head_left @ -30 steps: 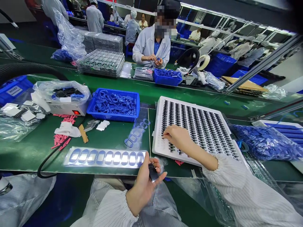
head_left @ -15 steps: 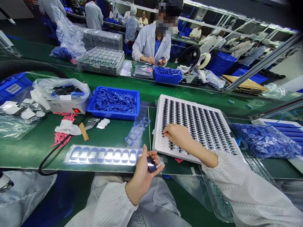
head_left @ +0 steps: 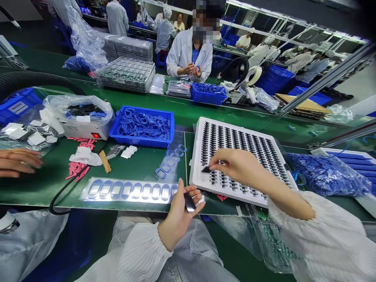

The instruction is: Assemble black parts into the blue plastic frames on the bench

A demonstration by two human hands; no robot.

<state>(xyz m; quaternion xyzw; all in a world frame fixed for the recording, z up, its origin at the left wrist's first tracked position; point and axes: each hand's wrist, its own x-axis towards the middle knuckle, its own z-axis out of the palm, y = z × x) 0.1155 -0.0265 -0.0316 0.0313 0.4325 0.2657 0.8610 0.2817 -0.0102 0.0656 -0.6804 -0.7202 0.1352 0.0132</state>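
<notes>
My left hand (head_left: pixel 183 213) is palm up at the bench's front edge, its fingers curled round a small dark rectangular piece (head_left: pixel 189 203) with a glossy face, like a little display. In a pinch, my right hand (head_left: pixel 232 162) holds a small black part (head_left: pixel 206 169) over the left side of a white foam tray (head_left: pixel 196 178). Rows of small black parts (head_left: pixel 237 147) stand in that tray. Beside my left hand lies a strip of blue oval stickers (head_left: pixel 126 190), with a shorter strip of blue ovals (head_left: pixel 168 164) behind it.
A blue bin of blue plastic pieces (head_left: pixel 143 124) stands behind the strips. Left of it is a white box (head_left: pixel 84 127) with bagged parts. Another person's hand (head_left: pixel 17 162) rests at far left. Bagged blue parts (head_left: pixel 326 172) lie right of the tray. A co-worker (head_left: pixel 189 55) sits opposite.
My right hand has lifted slightly and shifted right and toward me, and a black part now shows in its fingertips. Another person's hand has come in at the left. My left hand barely moved.
</notes>
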